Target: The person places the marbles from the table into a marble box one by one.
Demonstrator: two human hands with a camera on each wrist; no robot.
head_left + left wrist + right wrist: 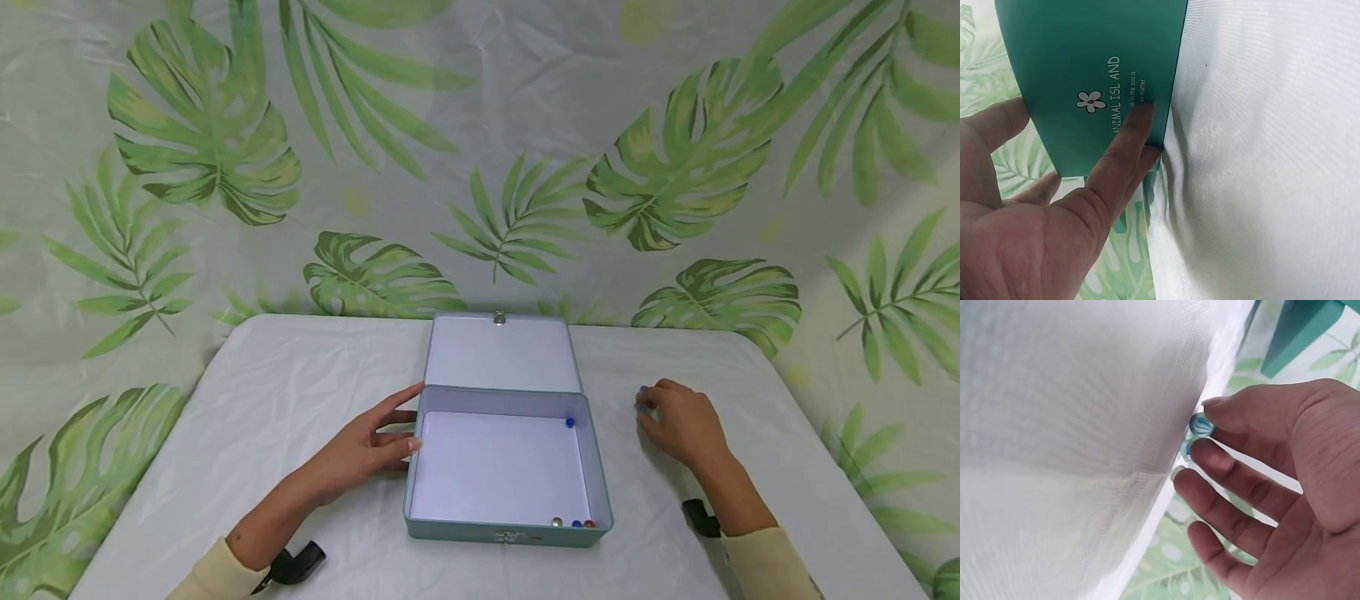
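Box [495, 467]: ctr of head view, on white-covered table [337, 358]. Lid [501, 354] open, at the box's far edge, toward top of frame; clasp [499, 317] at lid's top edge, front latch [510, 537] at box's lower wall.

Box contents, head view: 1x dark blue marble [570, 422] at upper R corner; near lower R corner, L to R: 1x gold marble [557, 522], 1x small blue marble [577, 524], 1x red marble [589, 524].

L hand [360, 450]: L of box, fingers spread wide, touching its L side. L wrist view: fingertips on green outer wall w/ white "ANIMAL ISLAND" lettering [1116, 94] & flower print [1091, 102].

R hand [686, 421]: R of box, well apart from it. Thumb/index gap narrow, pinching clear blue marble [1202, 425], ctr of R wrist view. Second clear marble [1186, 450] just below it, beside middle fingertip; whether gripped: can't tell. Other fingers slightly bent, apart.

Misc.: cream sleeves [765, 562] on both arms, lower L & lower R of head view; black wrist device [298, 565] at L wrist, similar unit at R. Leaf-print backdrop [525, 108] fills upper frame.
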